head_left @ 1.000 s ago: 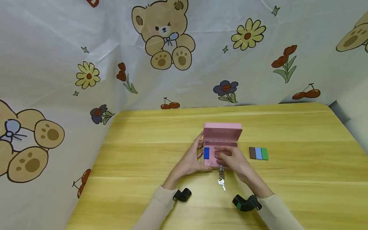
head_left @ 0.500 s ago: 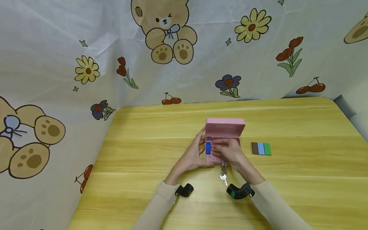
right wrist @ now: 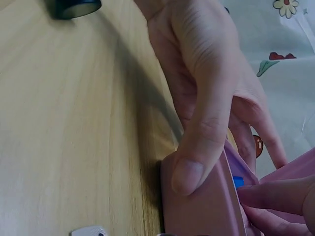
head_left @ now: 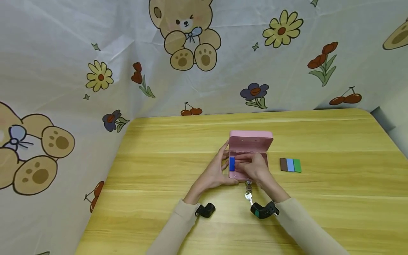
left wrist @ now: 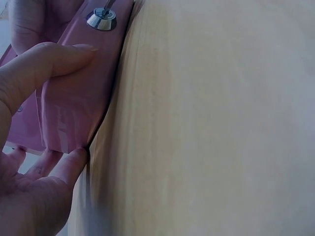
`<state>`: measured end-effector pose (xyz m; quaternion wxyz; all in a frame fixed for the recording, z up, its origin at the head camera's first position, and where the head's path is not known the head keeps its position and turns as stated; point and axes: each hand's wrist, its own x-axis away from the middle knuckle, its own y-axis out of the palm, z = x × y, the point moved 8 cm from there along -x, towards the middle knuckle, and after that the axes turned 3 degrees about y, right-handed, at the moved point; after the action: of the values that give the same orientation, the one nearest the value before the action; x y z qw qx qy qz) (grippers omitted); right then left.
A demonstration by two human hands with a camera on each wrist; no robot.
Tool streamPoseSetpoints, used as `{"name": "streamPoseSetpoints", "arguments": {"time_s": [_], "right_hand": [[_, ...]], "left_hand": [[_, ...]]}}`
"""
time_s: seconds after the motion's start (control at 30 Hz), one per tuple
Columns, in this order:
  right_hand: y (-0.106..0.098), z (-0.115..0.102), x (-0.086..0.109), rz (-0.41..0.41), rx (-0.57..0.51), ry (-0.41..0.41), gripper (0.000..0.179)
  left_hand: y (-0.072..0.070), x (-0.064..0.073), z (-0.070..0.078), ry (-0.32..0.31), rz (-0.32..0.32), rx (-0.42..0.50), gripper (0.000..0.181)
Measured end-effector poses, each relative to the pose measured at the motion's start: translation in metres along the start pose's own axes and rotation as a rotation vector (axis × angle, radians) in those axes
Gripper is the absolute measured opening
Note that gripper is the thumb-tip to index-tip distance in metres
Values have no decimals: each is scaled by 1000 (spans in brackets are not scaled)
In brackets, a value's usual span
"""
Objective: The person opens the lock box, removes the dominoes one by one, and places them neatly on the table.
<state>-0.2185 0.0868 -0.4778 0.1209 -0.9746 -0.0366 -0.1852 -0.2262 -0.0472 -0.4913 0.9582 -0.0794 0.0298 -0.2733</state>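
A small pink metal box [head_left: 251, 135] stands on the wooden table with its lid raised. My left hand [head_left: 214, 174] grips its left end, with the thumb [left wrist: 64, 58] along the front wall and the other fingers round the side. Inside, at the left end, lies a flat dark blue block [head_left: 232, 164]. My right hand [head_left: 256, 167] reaches into the box, its fingertips together right at the block's right edge. Whether they pinch it I cannot tell. In the right wrist view, only a bit of blue shows beside the right fingers [right wrist: 280, 195].
From the front lock [left wrist: 101, 19] hangs a key [head_left: 248, 197]. Right of the box, brown [head_left: 283, 164], light blue [head_left: 290, 165] and green [head_left: 297, 165] blocks lie side by side on the table [head_left: 172, 159]. Behind the table hangs a white cloth [head_left: 236, 67] with printed bears and flowers.
My right hand has moved leftward inside the box, from its middle up to the blue block. The left hand keeps its grip on the box. The head view has tilted slightly down.
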Motion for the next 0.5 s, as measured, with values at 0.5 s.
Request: {"name": "streamPoseSetpoints", "arguments": {"time_s": [0.5], "right_hand": [[-2, 5, -2, 34, -141, -17, 30]], "left_hand": [[2, 0, 3, 12, 4, 0, 141]]}}
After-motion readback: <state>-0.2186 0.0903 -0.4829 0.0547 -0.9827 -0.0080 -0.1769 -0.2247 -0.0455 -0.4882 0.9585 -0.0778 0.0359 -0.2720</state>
